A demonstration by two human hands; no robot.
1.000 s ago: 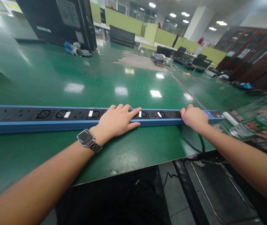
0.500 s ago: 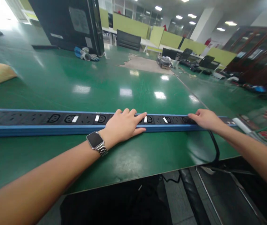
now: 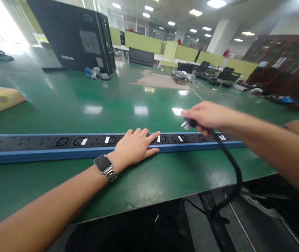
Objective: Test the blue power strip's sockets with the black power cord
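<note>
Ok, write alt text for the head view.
The right hand holds a black plug and its cable above a long blue power strip, which the left hand presses flat on a green table. A black cabinet stands behind.

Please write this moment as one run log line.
left hand: flat on power strip | right hand: holds plug above strip | cable: hangs off table

The power strip (image 3: pixel 60 145) runs off the left edge, so its far end is unseen, and the left hand (image 3: pixel 135 147) covers some sockets. The plug (image 3: pixel 187 123) is motion-blurred, mostly hidden inside the right hand (image 3: pixel 207 115). Both forearms are cut by the frame.
</note>
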